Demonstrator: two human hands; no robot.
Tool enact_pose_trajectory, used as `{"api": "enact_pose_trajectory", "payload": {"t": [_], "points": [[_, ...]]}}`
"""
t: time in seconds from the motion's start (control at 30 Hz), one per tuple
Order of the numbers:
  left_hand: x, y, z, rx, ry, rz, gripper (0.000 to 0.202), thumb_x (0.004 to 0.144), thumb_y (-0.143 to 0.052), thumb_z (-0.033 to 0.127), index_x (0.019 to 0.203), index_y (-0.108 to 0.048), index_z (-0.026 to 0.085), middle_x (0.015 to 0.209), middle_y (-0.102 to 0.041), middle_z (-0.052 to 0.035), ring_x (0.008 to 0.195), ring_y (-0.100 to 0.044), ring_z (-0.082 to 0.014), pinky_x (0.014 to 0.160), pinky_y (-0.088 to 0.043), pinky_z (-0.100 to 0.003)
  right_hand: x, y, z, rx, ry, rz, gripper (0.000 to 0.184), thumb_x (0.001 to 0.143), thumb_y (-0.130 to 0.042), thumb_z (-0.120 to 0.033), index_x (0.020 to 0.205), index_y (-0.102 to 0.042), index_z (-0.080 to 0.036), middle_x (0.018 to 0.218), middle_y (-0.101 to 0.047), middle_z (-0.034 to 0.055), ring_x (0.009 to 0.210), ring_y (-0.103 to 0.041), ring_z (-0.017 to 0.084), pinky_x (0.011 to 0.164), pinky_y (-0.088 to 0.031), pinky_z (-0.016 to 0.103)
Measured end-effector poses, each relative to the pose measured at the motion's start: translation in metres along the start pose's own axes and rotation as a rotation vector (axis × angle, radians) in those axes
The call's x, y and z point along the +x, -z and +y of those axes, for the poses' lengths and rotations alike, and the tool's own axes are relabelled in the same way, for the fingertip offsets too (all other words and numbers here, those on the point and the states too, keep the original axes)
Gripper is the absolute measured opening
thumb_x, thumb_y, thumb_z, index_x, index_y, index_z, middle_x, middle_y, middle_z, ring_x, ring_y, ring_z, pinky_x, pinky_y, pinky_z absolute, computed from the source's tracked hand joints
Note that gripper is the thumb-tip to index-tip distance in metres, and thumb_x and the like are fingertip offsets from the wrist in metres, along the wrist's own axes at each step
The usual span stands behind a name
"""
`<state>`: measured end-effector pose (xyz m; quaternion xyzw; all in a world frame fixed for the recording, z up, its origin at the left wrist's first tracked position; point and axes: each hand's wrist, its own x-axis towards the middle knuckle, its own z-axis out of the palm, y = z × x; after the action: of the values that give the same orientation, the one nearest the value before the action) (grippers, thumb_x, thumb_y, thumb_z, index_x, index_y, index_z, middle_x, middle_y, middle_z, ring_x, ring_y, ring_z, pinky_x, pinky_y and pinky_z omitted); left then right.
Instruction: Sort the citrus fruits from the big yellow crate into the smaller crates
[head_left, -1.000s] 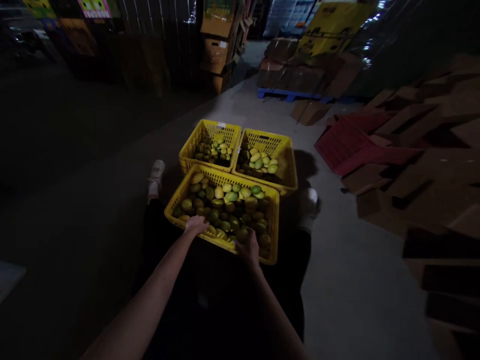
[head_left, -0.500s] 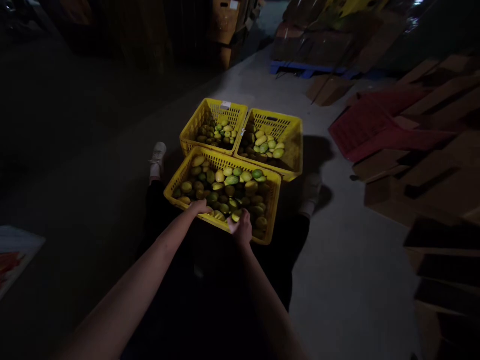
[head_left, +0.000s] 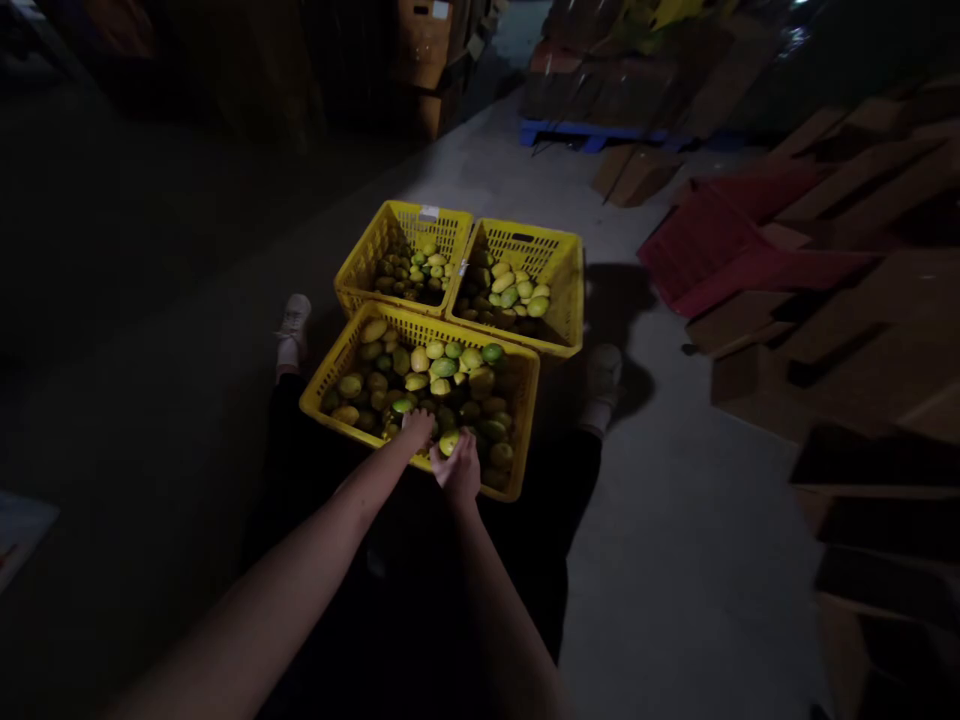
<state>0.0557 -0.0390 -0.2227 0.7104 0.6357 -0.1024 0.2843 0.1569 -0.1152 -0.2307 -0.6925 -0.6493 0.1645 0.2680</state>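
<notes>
My right hand (head_left: 460,472) is closed around a yellow-green lemon (head_left: 448,443) above the front edge of the nearest yellow crate (head_left: 531,420). Just left of it, my left hand (head_left: 418,426) reaches over the fruit with its fingers curled downward. What those fingers hold, if anything, is hidden in the shade. Many lemons, from yellow to dark green, fill the bottom of this crate. A bright green lemon (head_left: 403,406) lies beside my left hand.
Behind stand two more yellow crates, the left one (head_left: 349,285) and the right one (head_left: 574,300), both holding lemons. A red crate (head_left: 701,245) and cardboard boxes (head_left: 757,390) lie to the right. A blue pallet (head_left: 559,132) carries a load farther back. My shoes (head_left: 295,318) flank the crates.
My left hand has moved from the crate's front edge in over the fruit, closer to my right hand. My right hand has lifted its lemon slightly. The view has shifted a little.
</notes>
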Motion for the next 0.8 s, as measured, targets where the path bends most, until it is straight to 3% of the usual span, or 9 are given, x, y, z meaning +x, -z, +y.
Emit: {"api": "enact_pose_trajectory", "payload": {"t": [0.13, 0.23, 0.3, 0.4, 0.47, 0.57, 0.63, 0.73, 0.8], "points": [[0.004, 0.002, 0.002, -0.110, 0.011, 0.033, 0.035, 0.082, -0.062, 0.032, 0.112, -0.057, 0.015, 0.120, -0.056, -0.0101, 0.111, -0.052, -0.0237, 0.095, -0.041, -0.045, 0.000, -0.002, 0.000, 0.003, -0.013, -0.005, 0.051, 0.078, -0.049, -0.030, 0.122, -0.040, -0.008, 0.109, -0.054, 0.0211, 0.098, -0.055, 0.031, 0.082, -0.048, 0.040], [-0.003, 0.017, -0.003, -0.273, 0.002, 0.117, 0.043, 0.070, -0.073, 0.029, 0.109, -0.060, 0.015, 0.118, -0.059, -0.0111, 0.116, -0.049, -0.0257, 0.099, -0.037, -0.038, 0.001, -0.003, -0.001, 0.024, -0.025, 0.001, 0.049, 0.078, -0.048, -0.031, 0.121, -0.041, -0.009, 0.108, -0.056, 0.0191, 0.097, -0.056, 0.030, 0.082, -0.048, 0.040], [-0.016, 0.029, -0.009, -0.410, 0.007, 0.179, 0.047, 0.073, -0.069, 0.033, 0.114, -0.058, 0.014, 0.116, -0.061, -0.0119, 0.112, -0.052, -0.0252, 0.095, -0.040, -0.035, 0.002, -0.003, -0.001, 0.046, -0.028, 0.012, 0.049, 0.077, -0.049, -0.032, 0.121, -0.042, -0.010, 0.107, -0.056, 0.0189, 0.096, -0.057, 0.030, 0.080, -0.048, 0.040], [-0.049, 0.045, -0.024, -0.598, -0.017, 0.238, 0.043, 0.086, -0.051, 0.040, 0.121, -0.054, 0.014, 0.112, -0.064, -0.0104, 0.101, -0.060, -0.0201, 0.083, -0.047, -0.029, 0.003, -0.002, -0.001, 0.102, -0.030, 0.031, 0.050, 0.076, -0.050, -0.035, 0.119, -0.045, -0.009, 0.107, -0.057, 0.0200, 0.093, -0.059, 0.031, 0.077, -0.049, 0.040], [-0.080, 0.049, -0.035, -0.876, -0.074, 0.249, 0.042, 0.088, -0.048, 0.042, 0.121, -0.055, 0.016, 0.111, -0.065, -0.0088, 0.098, -0.061, -0.0175, 0.078, -0.048, -0.025, 0.004, -0.001, -0.001, 0.158, -0.035, 0.054, 0.049, 0.076, -0.051, -0.038, 0.116, -0.047, -0.011, 0.107, -0.057, 0.0192, 0.091, -0.060, 0.030, 0.076, -0.049, 0.040], [-0.129, 0.045, -0.047, -1.552, -0.142, 0.211, 0.043, 0.075, -0.066, 0.042, 0.110, -0.063, 0.017, 0.108, -0.066, -0.0076, 0.097, -0.062, -0.0171, 0.081, -0.048, -0.024, 0.003, 0.003, -0.002, 0.263, -0.055, 0.109, 0.049, 0.074, -0.054, -0.045, 0.111, -0.049, -0.014, 0.107, -0.058, 0.0165, 0.094, -0.059, 0.030, 0.079, -0.048, 0.042], [-0.159, 0.037, -0.051, -1.836, -0.151, 0.218, 0.042, 0.067, -0.076, 0.038, 0.101, -0.067, 0.017, 0.104, -0.068, -0.0063, 0.096, -0.062, -0.0164, 0.084, -0.048, -0.024, 0.002, 0.005, -0.004, 0.340, -0.092, 0.162, 0.052, 0.071, -0.056, -0.050, 0.109, -0.049, -0.015, 0.107, -0.058, 0.0157, 0.099, -0.057, 0.030, 0.084, -0.047, 0.042], [-0.192, 0.021, -0.052, -2.024, -0.017, 0.262, 0.037, 0.067, -0.076, 0.038, 0.095, -0.068, 0.016, 0.098, -0.069, -0.0052, 0.088, -0.064, -0.0144, 0.080, -0.050, -0.023, -0.005, 0.009, -0.013, 0.456, -0.184, 0.227, 0.060, 0.073, -0.052, -0.057, 0.111, -0.045, -0.012, 0.105, -0.059, 0.0164, 0.098, -0.058, 0.028, 0.082, -0.049, 0.040], [-0.206, 0.014, -0.052, -2.081, 0.130, 0.218, 0.036, 0.076, -0.068, 0.044, 0.098, -0.067, 0.016, 0.097, -0.069, -0.0062, 0.079, -0.064, -0.0120, 0.074, -0.052, -0.021, -0.015, 0.011, -0.024, 0.534, -0.227, 0.211, 0.060, 0.077, -0.046, -0.059, 0.112, -0.044, -0.011, 0.099, -0.060, 0.0154, 0.089, -0.061, 0.025, 0.075, -0.051, 0.037]]}}
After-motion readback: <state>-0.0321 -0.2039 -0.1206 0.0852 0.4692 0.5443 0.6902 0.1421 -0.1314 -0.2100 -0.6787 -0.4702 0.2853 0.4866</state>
